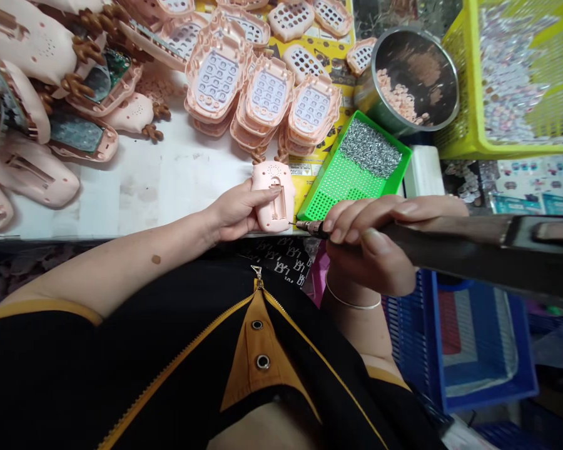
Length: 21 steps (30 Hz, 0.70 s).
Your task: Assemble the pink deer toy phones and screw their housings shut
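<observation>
My left hand (239, 211) grips a pink toy phone (286, 187) with brown antlers, back side up, at the table's front edge. The thumb lies across its uncovered battery compartment. My right hand (370, 234) is wrapped round a dark power screwdriver (460, 240) that lies almost level. Its bit points left, at the lower right corner of the phone; whether the tip touches a screw there I cannot tell. Just beyond the right hand, a green basket (319, 190) holds a heap of small silver screws (370, 149).
Stacked pink shell halves with keypads (218, 78) stand at the back. More toy phones (42, 169), some showing circuit boards, are piled left. A metal pot (417, 69) holds small pink parts. Right are a yellow basket (460, 94) and, lower, a blue crate (488, 400).
</observation>
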Each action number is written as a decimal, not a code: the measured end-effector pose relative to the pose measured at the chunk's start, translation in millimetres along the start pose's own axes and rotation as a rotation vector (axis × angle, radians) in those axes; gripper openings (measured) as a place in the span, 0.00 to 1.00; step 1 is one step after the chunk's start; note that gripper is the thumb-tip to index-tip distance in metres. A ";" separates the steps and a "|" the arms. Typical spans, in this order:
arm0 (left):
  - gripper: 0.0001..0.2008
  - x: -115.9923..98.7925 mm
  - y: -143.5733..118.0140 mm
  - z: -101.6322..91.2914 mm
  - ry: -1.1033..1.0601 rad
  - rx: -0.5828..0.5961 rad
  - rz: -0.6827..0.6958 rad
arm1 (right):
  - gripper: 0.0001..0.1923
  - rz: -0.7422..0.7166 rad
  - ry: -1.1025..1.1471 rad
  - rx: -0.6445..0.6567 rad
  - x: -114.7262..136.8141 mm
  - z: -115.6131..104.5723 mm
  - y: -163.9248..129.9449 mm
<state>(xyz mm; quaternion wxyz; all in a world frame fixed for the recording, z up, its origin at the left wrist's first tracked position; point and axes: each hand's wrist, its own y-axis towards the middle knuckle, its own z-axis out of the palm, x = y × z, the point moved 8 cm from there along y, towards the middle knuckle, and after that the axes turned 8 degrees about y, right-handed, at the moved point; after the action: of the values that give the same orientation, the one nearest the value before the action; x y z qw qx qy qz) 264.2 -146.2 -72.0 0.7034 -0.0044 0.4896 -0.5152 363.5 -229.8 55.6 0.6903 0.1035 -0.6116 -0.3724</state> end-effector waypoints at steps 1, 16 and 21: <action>0.18 0.0 0.2 -0.7 0.007 -0.020 0.004 | 0.10 0.010 -0.003 0.014 -2.5 0.8 -0.7; 0.17 -4.3 -1.3 3.7 0.125 -0.054 0.043 | 0.12 -0.129 0.102 0.145 -8.4 9.6 -0.3; 0.20 -6.4 -0.5 2.9 0.132 -0.105 0.048 | 0.09 -0.135 0.013 0.110 4.7 -7.0 10.0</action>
<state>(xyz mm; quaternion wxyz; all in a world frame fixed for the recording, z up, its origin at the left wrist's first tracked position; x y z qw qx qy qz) 266.0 -143.2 -65.8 0.6808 0.0043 0.5611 -0.4707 373.8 -228.0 63.6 0.6610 0.1848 -0.6182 -0.3832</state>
